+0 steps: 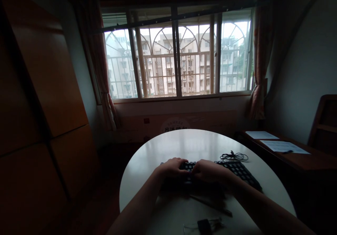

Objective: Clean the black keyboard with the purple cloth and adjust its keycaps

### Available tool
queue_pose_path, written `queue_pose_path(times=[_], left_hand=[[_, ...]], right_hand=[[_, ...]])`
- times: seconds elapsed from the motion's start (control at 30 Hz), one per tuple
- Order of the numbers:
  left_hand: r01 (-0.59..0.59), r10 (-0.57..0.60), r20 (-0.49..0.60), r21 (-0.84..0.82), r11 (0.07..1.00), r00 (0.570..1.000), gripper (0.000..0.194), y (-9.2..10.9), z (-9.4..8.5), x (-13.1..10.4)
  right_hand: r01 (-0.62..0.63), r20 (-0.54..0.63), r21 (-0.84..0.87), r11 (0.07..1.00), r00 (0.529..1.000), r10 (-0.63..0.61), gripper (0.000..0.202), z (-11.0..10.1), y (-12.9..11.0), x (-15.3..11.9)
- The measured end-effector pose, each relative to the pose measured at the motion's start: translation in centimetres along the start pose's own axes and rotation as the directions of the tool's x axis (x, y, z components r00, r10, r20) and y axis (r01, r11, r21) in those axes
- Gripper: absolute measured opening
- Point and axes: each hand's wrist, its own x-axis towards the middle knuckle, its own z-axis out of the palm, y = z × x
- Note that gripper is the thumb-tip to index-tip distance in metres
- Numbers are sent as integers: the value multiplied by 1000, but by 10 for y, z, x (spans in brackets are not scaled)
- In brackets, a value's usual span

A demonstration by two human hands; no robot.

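A black keyboard point(240, 172) lies across the white round table. My left hand point(172, 166) rests over its left part, thumb and fingers apart with keys showing between them. Close beside it, my right hand point(207, 170) is closed, its fingertips pointing down at the keys near the middle. Whatever those fingers pinch is hidden. Behind the keyboard's right end sits a coiled black cable point(234, 156). Nearer to me lie a thin dark stick-like tool point(212, 205) and a small dark object point(204, 226) with wire-like parts, too dim to name.
The round table point(142, 172) stands before a barred window point(176, 59) with tied curtains point(259, 94). At the right, a low brown table point(319, 158) carries sheets of paper point(284, 146) and a dark pen point(288, 152). A wooden cabinet point(50, 80) fills the left.
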Motion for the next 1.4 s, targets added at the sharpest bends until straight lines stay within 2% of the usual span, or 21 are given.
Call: queue_pose_path(times=[0.23, 0.47, 0.63, 1.1, 1.23, 1.4], left_hand=[[1, -1, 1, -2, 1000, 1000, 72, 2, -1, -1], [8, -8, -1, 2, 1000, 1000, 69, 3, -1, -1], [10, -10, 0, 37, 999, 1000, 70, 5, -2, -1], [-4, 7, -25, 126, 992, 1000, 71, 33, 1, -1], [16, -13, -21, 124, 992, 1000, 72, 30, 2, 2], [24, -20, -35, 108, 994, 999, 74, 23, 7, 8]], right_hand=[[-37, 40, -4, 999, 999, 37, 30, -5, -1, -3], [9, 69, 71, 997, 997, -14, 32, -7, 7, -3], [-4, 139, 93, 996, 990, -9, 35, -8, 14, -2], [30, 148, 147, 989, 988, -52, 38, -10, 19, 0], [15, 179, 154, 988, 983, -42, 39, -14, 22, -2], [-2, 147, 105, 994, 989, -14, 36, -18, 23, -7]])
